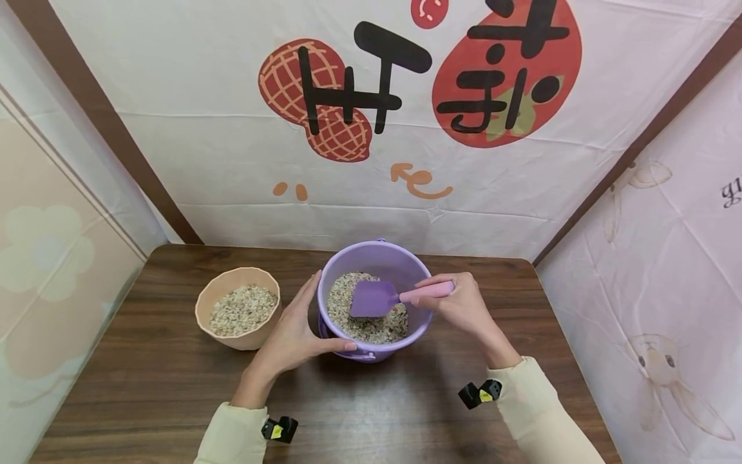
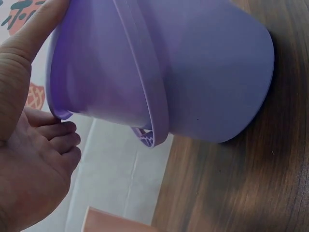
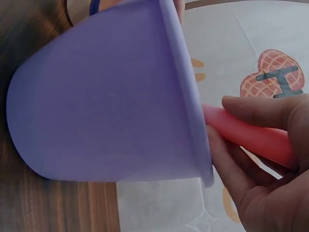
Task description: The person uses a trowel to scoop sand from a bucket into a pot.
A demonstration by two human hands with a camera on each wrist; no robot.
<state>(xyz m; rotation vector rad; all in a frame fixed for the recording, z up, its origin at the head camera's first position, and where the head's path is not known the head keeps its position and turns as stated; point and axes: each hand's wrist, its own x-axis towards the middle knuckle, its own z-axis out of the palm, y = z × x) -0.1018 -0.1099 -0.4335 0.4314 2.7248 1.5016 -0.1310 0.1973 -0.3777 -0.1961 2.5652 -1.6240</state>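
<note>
My left hand (image 1: 295, 335) cups the left side of the purple bucket (image 1: 377, 258), thumb lying along its near wall and fingers curved up against the far-left rim; the left wrist view shows the palm and thumb pressed to the bucket's rim while the other fingers (image 2: 58, 140) sit loosely curled just beside it. The bucket stands on the wooden table (image 1: 145, 386), near its middle, and holds a bed of mixed grain (image 1: 371, 325). My right hand (image 1: 460, 303) pinches the pink handle (image 3: 251, 135) of a small spatula, thumb on top and fingers curled under, right where the handle crosses the bucket's right rim. The spatula's purple blade (image 1: 371, 298) lies inside the bucket, on or just over the grain; I cannot tell which. To the left of the bucket, close to my left hand but apart from it, stands a beige bowl (image 1: 232, 280), also filled with grain.
</note>
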